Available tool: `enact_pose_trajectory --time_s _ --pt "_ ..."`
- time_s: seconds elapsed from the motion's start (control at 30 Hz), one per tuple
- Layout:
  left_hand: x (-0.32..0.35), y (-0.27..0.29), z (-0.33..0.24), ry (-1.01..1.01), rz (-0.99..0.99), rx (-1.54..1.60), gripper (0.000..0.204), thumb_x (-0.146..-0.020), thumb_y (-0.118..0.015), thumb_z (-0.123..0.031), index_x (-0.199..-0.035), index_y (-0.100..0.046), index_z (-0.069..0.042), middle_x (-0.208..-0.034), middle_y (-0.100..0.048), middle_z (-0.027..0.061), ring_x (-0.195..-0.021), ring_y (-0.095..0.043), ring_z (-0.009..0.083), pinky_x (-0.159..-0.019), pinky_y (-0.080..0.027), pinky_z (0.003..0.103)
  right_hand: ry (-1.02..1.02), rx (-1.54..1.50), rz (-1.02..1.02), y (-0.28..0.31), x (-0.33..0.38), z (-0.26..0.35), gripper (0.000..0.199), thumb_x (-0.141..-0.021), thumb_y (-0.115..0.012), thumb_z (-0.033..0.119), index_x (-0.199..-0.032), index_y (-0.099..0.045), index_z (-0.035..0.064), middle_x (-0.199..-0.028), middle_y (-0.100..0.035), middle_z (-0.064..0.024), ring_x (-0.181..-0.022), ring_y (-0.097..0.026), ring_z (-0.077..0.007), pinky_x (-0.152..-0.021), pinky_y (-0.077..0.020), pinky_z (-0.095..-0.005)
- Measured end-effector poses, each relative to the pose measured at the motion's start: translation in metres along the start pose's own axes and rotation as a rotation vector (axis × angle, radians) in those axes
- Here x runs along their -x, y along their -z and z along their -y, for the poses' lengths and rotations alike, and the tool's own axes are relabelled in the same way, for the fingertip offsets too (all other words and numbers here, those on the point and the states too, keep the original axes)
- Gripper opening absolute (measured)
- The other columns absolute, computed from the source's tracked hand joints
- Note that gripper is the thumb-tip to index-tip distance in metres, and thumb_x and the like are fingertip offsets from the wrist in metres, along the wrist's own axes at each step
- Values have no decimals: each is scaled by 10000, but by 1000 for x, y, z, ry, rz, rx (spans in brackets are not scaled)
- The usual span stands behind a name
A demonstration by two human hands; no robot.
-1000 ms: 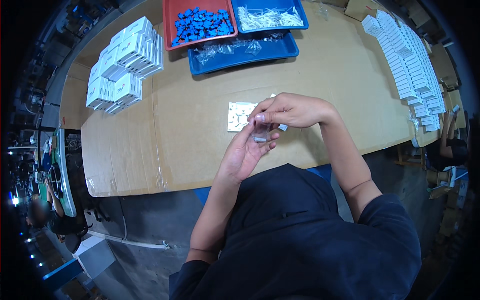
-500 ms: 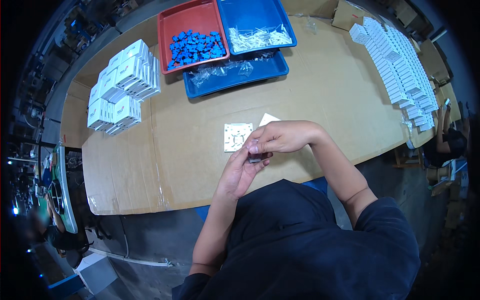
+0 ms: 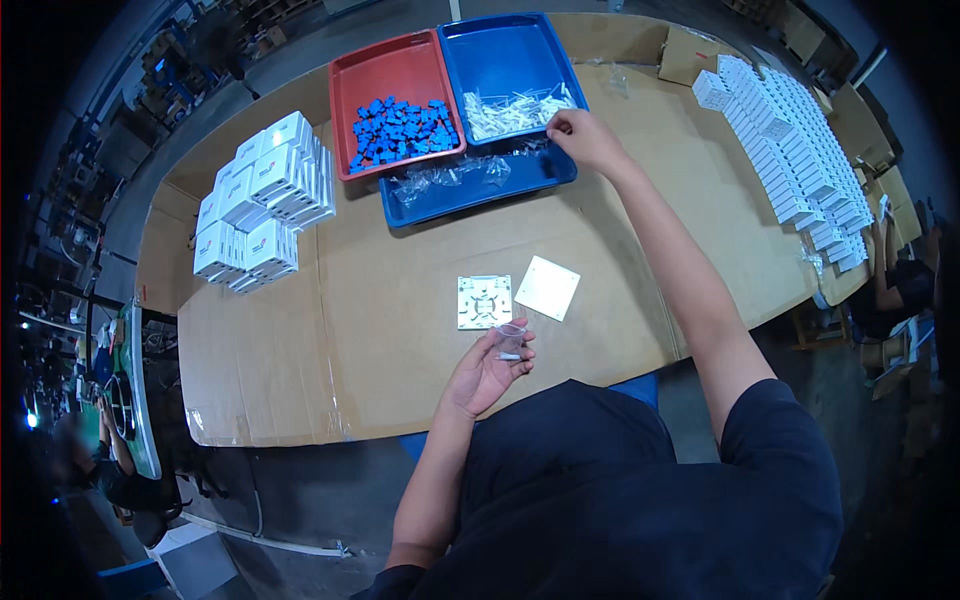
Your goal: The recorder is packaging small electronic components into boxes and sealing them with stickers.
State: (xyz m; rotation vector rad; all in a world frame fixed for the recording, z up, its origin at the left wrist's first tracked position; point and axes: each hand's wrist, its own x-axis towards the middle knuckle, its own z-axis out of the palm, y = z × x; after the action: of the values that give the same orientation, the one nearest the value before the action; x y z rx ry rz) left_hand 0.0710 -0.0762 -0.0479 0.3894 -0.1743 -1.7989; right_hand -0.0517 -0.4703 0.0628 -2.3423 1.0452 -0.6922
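Observation:
My left hand (image 3: 487, 371) is near the table's front edge, holding a small clear plastic bag (image 3: 510, 341) with a white piece in it. Just beyond it lie a white square base plate (image 3: 484, 301) with moulded ribs and a plain white square cover (image 3: 547, 288). My right hand (image 3: 580, 133) is stretched far out to the blue tray (image 3: 500, 60), fingers pinched at the pile of small white parts (image 3: 515, 110) inside. Whether it has one in its grip is unclear.
A red tray (image 3: 385, 70) holds several blue pieces (image 3: 400, 132). A lower blue tray (image 3: 470, 185) holds clear bags. White boxes are stacked at the left (image 3: 265, 200) and lined up at the right (image 3: 795, 150). Brown cardboard (image 3: 380, 330) covers the table.
My hands were together over the white plates. The right hand has since reached away to the blue tray, while the left stays near the front edge with the clear bag.

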Motion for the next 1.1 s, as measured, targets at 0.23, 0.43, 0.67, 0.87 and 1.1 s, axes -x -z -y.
enact_pose_trajectory --time_s 0.23,0.43,0.67,0.87,1.1 --pt "-4 -1 -1 24 12 38 525 -1122 -478 -384 -1492 -489 -12 -1314 -635 152 -1095 -663 250 -987 -549 408 -180 317 -48 -15 -50 -11 228 -876 -725 233 -1045 -785 93 -1057 -776 -170 -1022 -738 -360 -892 -585 -468" --pt "-3 -1 -1 21 -1 5 531 -1120 -482 -388 -1493 -487 -10 -1316 -633 157 -1096 -661 248 -992 -545 410 -251 477 -64 -23 -61 1 220 -845 -746 269 -978 -796 102 -1043 -780 -163 -1011 -743 -359 -885 -586 -487" --pt "-3 -1 -1 18 15 30 541 -1125 -466 -396 -1500 -484 -7 -1315 -638 154 -1102 -657 259 -995 -540 416 -331 294 -108 -13 -51 0 182 -857 -746 228 -941 -783 71 -1014 -789 -145 -970 -748 -318 -862 -584 -452" --pt "0 3 -2 16 29 91 556 -1128 -451 -408 -1507 -478 -2 -1309 -644 153 -1104 -658 277 -1002 -533 424 -272 -1232 29 20 -4 56 110 -988 -717 137 -1018 -729 31 -1058 -763 -86 -790 -619 -96 -714 -541 -262" --pt "0 -3 -3 -13 34 45 551 -1122 -463 -393 -1495 -487 13 -1303 -653 157 -1123 -661 286 -1010 -527 441 -193 -1418 105 33 48 76 114 -981 -738 138 -1027 -714 36 -1092 -750 -126 -741 -586 -67 -671 -514 -228"
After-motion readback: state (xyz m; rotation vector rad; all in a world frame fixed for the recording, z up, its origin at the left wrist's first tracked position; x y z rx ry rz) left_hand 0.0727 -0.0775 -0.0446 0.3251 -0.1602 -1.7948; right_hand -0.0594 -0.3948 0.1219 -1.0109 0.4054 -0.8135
